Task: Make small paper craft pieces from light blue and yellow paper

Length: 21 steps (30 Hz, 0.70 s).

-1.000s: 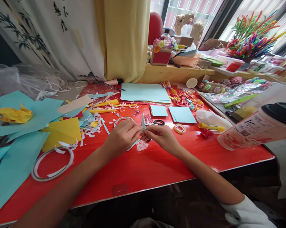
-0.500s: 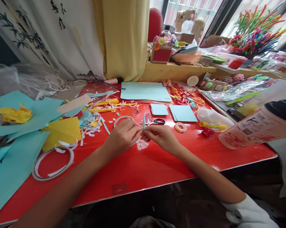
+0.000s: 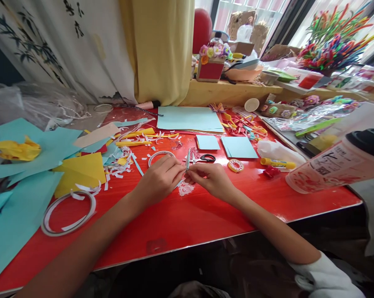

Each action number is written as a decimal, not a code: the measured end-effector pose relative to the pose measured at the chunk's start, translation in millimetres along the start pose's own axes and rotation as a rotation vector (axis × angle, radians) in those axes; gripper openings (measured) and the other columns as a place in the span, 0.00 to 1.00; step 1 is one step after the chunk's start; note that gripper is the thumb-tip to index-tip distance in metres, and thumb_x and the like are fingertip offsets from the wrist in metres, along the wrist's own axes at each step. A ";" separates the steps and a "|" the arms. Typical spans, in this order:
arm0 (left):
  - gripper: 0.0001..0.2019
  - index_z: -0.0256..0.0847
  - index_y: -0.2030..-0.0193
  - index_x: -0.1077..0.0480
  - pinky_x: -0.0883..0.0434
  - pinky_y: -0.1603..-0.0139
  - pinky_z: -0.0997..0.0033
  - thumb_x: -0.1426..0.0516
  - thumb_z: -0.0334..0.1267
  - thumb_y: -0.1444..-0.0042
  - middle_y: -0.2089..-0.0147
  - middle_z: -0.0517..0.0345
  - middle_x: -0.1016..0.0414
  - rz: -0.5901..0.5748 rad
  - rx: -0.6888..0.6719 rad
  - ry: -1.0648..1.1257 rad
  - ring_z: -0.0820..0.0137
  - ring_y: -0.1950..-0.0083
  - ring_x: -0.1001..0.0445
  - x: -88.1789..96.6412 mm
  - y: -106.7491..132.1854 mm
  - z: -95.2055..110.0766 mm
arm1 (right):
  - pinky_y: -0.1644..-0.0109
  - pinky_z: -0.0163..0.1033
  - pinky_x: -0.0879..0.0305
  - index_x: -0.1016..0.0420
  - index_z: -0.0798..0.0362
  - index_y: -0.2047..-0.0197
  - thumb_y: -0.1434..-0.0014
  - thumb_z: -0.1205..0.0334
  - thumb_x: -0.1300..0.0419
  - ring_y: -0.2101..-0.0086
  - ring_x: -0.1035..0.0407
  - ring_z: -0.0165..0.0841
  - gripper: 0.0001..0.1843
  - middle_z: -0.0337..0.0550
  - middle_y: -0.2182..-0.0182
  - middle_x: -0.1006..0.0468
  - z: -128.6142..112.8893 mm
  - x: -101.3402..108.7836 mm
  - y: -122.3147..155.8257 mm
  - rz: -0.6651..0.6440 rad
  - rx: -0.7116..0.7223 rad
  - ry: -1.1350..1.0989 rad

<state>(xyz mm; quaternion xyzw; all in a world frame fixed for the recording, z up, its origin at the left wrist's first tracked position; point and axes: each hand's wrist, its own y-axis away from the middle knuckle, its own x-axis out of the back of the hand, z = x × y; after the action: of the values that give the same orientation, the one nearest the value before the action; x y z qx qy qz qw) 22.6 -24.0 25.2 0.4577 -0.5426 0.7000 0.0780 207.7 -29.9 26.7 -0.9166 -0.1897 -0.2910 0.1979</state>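
Near the centre of the frame, the left hand (image 3: 162,176) and the right hand (image 3: 211,179) meet over a red counter (image 3: 143,236). The fingers of the left hand are clamped on the base of a small, narrow piece of light blue paper (image 3: 188,157), which stands nearly upright between the 2 hands at mid-frame. The fingers of the right hand are drawn together at the same base, thumb and index meeting there; the exact grip is too small to tell.

Just beyond the right hand lie black-handled scissors (image 3: 208,158), and a white ring (image 3: 151,160) sits partly hidden behind the left hand. Right of centre are 2 stacks of light blue squares, a smaller stack (image 3: 208,142) and a larger stack (image 3: 240,147), with a small tape roll (image 3: 235,165) just below the larger. A broad pile of light blue sheets (image 3: 189,118) lies above them.

Toward the right edge, a yellow tube (image 3: 278,163) lies near a tilted lidded cup (image 3: 332,167). At left, a larger tape ring (image 3: 46,219) rests below a yellow sheet (image 3: 81,173), near large cut blue sheets (image 3: 25,207) and a crumpled yellow paper (image 3: 18,150).
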 end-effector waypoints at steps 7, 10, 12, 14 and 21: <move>0.07 0.34 0.62 0.33 0.31 0.62 0.65 0.50 0.30 0.43 0.66 0.51 0.31 -0.018 0.022 -0.017 0.68 0.62 0.33 -1.6 1.4 1.4 | 0.68 0.34 0.36 0.28 0.54 0.69 0.42 0.63 0.49 0.73 0.32 0.27 0.10 0.41 0.74 0.24 -0.9 0.2 0.0 -0.003 -0.001 0.000; 0.07 0.35 0.61 0.33 0.31 0.61 0.65 0.50 0.30 0.43 0.66 0.52 0.31 -0.015 0.032 0.008 0.68 0.62 0.33 -1.5 1.4 0.7 | 0.68 0.34 0.36 0.28 0.54 0.68 0.42 0.63 0.49 0.72 0.31 0.27 0.09 0.41 0.73 0.24 0.1 -0.6 0.3 -0.002 -0.010 -0.041; 0.07 0.34 0.61 0.33 0.31 0.60 0.65 0.49 0.30 0.44 0.66 0.52 0.31 -0.012 0.034 0.032 0.68 0.61 0.33 -0.9 1.4 0.1 | 0.68 0.34 0.35 0.29 0.54 0.68 0.42 0.63 0.49 0.72 0.30 0.27 0.10 0.41 0.74 0.24 0.6 -1.1 0.5 0.002 -0.012 -0.086; 0.06 0.34 0.60 0.33 0.32 0.60 0.66 0.49 0.29 0.44 0.66 0.52 0.31 -0.009 0.035 0.054 0.68 0.61 0.33 -0.2 1.3 -0.4 | 0.68 0.34 0.35 0.29 0.55 0.68 0.41 0.62 0.50 0.72 0.30 0.27 0.10 0.41 0.74 0.24 1.0 -1.4 0.6 0.007 -0.012 -0.110; 0.06 0.33 0.62 0.33 0.32 0.60 0.65 0.49 0.30 0.44 0.66 0.51 0.31 -0.016 0.053 0.065 0.68 0.61 0.33 -1.0 1.3 1.0 | 0.67 0.34 0.33 0.28 0.55 0.68 0.42 0.63 0.49 0.72 0.29 0.27 0.10 0.41 0.74 0.24 0.6 -1.0 0.7 -0.003 -0.032 -0.112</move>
<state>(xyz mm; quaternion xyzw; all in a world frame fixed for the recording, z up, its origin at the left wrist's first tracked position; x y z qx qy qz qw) 22.9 -25.0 23.6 0.4409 -0.5174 0.7280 0.0892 207.5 -30.4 25.4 -0.9342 -0.1972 -0.2423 0.1720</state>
